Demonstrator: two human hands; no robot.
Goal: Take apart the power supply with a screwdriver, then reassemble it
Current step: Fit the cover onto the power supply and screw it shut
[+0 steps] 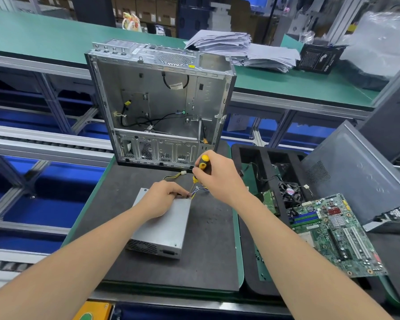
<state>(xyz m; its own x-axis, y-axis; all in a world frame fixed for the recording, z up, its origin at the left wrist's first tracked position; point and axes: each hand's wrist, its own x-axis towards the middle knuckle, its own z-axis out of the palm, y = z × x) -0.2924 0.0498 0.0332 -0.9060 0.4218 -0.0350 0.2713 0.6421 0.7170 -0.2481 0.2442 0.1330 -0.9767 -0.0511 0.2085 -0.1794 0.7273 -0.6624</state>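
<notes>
A grey metal power supply (164, 227) lies flat on a dark foam mat (208, 245), its vent grille facing me. My left hand (158, 198) presses down on its top near the far right corner. My right hand (217, 174) grips a yellow and black screwdriver (202, 163), held almost upright, its tip down at that far corner where the cable bundle (201, 189) leaves the case. A yellow and black lead with a white plug (183, 173) trails behind the supply. The screw under the tip is hidden by my fingers.
An empty open computer case (162, 107) stands upright just behind the mat. To the right a black foam tray (259, 158) holds a fan (290, 192) and boards, with a green motherboard (333, 234) and a grey side panel (356, 172) beyond. A paper stack (240, 49) lies on the far bench.
</notes>
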